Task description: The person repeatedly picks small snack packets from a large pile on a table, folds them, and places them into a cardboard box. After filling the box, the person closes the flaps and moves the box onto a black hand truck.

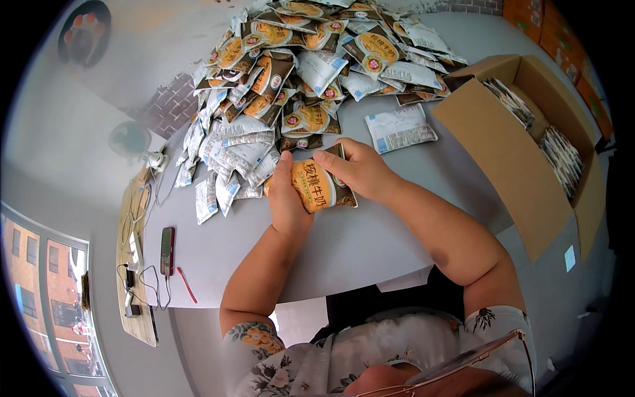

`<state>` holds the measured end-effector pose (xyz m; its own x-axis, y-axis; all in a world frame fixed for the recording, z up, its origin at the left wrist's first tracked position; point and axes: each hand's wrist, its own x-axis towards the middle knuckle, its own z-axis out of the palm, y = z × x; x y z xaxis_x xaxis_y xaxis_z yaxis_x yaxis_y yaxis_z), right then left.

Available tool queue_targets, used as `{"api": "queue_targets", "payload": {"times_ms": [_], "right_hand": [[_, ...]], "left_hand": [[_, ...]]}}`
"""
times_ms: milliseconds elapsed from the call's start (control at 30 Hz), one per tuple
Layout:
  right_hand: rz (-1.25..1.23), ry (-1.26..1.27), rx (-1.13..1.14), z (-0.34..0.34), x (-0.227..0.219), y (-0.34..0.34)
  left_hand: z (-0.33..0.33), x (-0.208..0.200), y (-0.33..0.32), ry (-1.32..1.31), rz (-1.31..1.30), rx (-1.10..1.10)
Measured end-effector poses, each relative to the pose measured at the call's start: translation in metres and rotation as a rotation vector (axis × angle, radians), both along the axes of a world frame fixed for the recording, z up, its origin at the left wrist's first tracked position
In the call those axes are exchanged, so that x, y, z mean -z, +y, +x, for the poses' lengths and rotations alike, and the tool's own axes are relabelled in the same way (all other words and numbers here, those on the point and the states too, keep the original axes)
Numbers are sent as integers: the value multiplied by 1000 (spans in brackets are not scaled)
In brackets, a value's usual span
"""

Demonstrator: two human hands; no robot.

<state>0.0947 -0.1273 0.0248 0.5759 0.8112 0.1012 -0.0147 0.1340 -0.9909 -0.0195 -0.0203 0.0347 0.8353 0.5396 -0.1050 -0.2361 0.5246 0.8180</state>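
Note:
Between my two hands I hold a sealed drink pouch (pixel 311 187), its orange and brown printed side facing up. My left hand (pixel 290 197) grips its left edge, thumb on top. At the pouch's upper right corner my right hand (pixel 360 171) is closed, thumb over the print and fingers partly hidden behind it. Just beyond rises a large pile of similar pouches (pixel 311 119), some showing brown and orange fronts, others white backs. A single pouch (pixel 401 128) lies white side up to the right of the pile, apart from my hands.
An open cardboard box (pixel 503 159) with rows of pouches stands at the right on the grey table (pixel 370 245). At the left lie a phone (pixel 167 251) with a cable and a thin red strip (pixel 186 285). A wooden board (pixel 135 317) with cables lies beyond the table's left edge.

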Motion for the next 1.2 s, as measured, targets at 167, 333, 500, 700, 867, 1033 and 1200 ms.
{"api": "queue_targets", "payload": {"times_ms": [167, 333, 500, 700, 867, 1033, 1200], "right_hand": [[-60, 72, -15, 10, 4, -3], [111, 408, -139, 10, 8, 4], [201, 394, -278, -1, 6, 1], [404, 510, -244, 3, 14, 8], [508, 604, -172, 13, 0, 0], [439, 537, -67, 21, 3, -2], [422, 400, -62, 20, -1, -4]], "left_hand": [[1, 5, -7, 17, -16, -7], [4, 13, 13, -76, -58, -144], [4, 11, 28, -126, -72, -301], [3, 8, 4, -206, 9, -153], [4, 27, -7, -156, 263, 84], [2, 23, -13, 75, 608, 223], [2, 25, -13, 83, 512, 154]]}}
